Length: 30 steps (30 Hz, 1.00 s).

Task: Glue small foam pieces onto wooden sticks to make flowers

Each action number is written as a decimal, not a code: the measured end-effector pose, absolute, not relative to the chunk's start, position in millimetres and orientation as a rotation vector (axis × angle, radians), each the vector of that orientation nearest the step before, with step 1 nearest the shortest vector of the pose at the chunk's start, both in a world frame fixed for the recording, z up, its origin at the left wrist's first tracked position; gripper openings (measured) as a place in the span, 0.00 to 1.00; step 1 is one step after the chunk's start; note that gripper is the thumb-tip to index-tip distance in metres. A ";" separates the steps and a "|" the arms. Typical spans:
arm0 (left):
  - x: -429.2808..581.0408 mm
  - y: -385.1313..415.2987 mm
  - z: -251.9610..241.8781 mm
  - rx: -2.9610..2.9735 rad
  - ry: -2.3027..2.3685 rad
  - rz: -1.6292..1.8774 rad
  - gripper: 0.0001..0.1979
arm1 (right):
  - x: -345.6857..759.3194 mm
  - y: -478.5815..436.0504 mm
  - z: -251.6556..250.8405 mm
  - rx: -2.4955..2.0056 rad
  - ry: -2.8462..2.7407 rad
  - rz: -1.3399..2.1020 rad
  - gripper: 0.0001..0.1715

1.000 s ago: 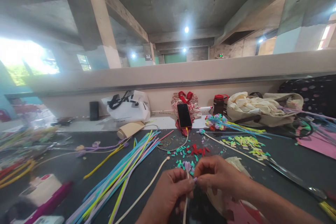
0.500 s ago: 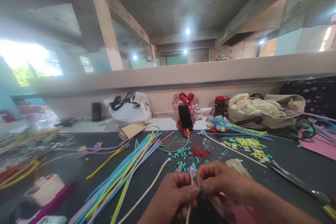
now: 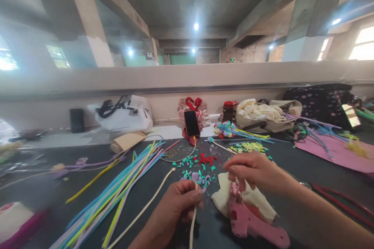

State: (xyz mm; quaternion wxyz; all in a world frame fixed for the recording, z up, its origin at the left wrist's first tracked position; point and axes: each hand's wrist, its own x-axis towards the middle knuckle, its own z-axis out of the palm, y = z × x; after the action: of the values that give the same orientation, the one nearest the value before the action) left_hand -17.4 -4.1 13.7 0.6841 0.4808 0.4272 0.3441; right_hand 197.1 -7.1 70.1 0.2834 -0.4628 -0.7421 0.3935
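My left hand (image 3: 182, 201) is closed in a pinch around a cream fuzzy stem (image 3: 193, 223), held upright with a small lilac tuft (image 3: 195, 177) at its top. My right hand (image 3: 251, 171) hovers over the front end of a pink glue gun (image 3: 245, 220), its fingers bent downward and drawn together. Whatever lies between those fingertips is hidden or too small to name. The glue gun rests on a crumpled cream cloth (image 3: 221, 194). Just beyond my left hand lie small teal and lilac cut pieces (image 3: 189, 161) and red ones (image 3: 207, 159).
A bundle of coloured fuzzy stems (image 3: 122, 190) spreads across the left. Yellow cut pieces (image 3: 251, 147) and a flower bunch (image 3: 224, 129) lie beyond my right hand. A phone (image 3: 192, 123) leans on a patterned bag. Red-handled pliers or cutters (image 3: 339, 198) sit at right.
My right hand has left the lilac tuft and moved right, over the glue gun. My left hand still grips the cream stem. The view has turned to the right.
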 end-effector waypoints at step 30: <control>32.7 -7.4 -11.2 1.238 1.140 0.644 0.06 | 278.2 -58.8 23.6 -1.016 -0.930 1.279 0.28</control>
State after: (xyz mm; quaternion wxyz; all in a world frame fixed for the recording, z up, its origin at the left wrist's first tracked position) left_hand 32.7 -7.4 -11.2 0.6208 0.5386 0.4960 0.2801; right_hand 278.2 -58.8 23.6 0.5900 -0.4364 -0.3995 0.5494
